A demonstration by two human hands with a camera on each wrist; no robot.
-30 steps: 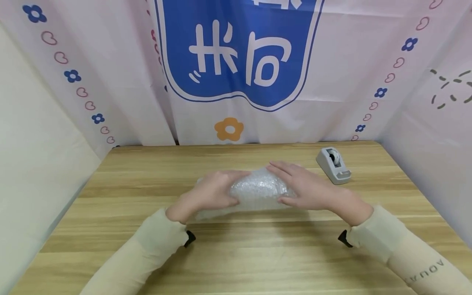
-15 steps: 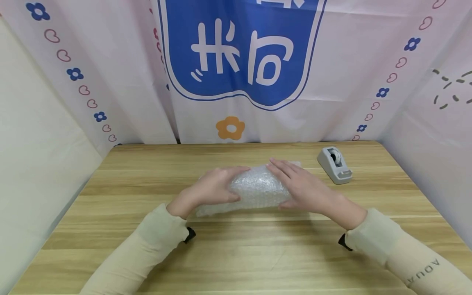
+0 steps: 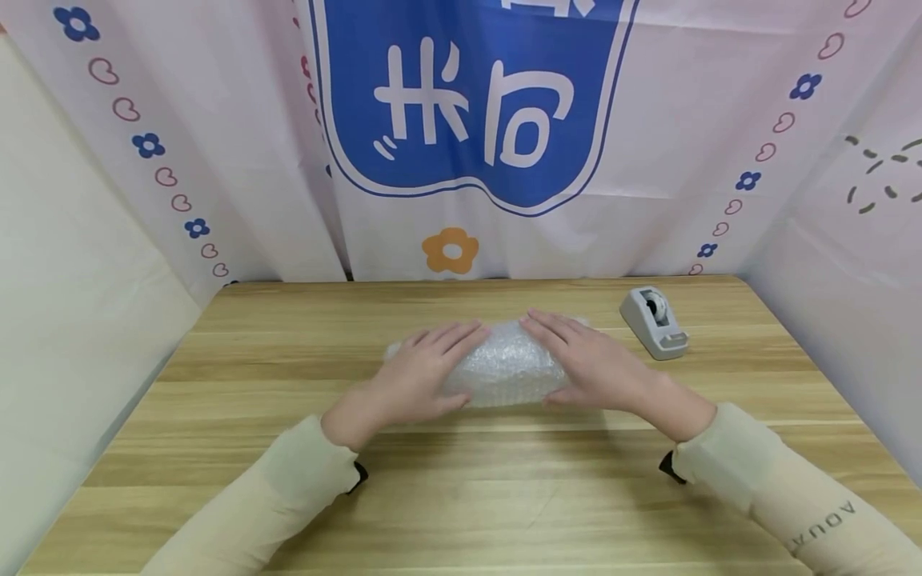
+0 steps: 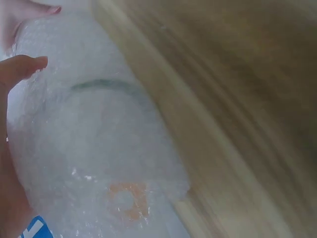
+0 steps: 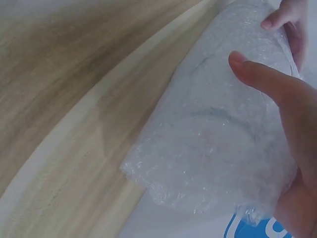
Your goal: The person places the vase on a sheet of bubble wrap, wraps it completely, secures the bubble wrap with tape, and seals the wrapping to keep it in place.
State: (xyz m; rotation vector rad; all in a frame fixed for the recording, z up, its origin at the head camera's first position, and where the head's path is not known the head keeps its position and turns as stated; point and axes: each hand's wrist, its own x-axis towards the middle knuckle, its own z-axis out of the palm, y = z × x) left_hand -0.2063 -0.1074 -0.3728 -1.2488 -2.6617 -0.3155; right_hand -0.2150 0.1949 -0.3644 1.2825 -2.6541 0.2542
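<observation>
A roll of clear bubble wrap (image 3: 507, 364) lies crosswise on the wooden table, wrapped round something. Through the layers a faint green arc shows in both wrist views; the thing inside cannot be made out. My left hand (image 3: 410, 380) holds the left part of the roll, fingers over the top and thumb on the near side. On the right part, my right hand (image 3: 598, 368) grips the same way. The bubble wrap (image 4: 99, 129) fills much of the left wrist view. A loose end of the bubble wrap (image 5: 183, 198) flares out in the right wrist view.
At the back right of the table (image 3: 504, 496) stands a grey tape dispenser (image 3: 654, 322) with a roll of tape in it. A printed curtain (image 3: 648, 160) hangs behind the table's back edge. Pale walls or sheets rise on both sides.
My left hand has shifted on the roll, its fingers now spread over the top. The loose wrap corner below it no longer shows. My right hand stays nearly in place.
</observation>
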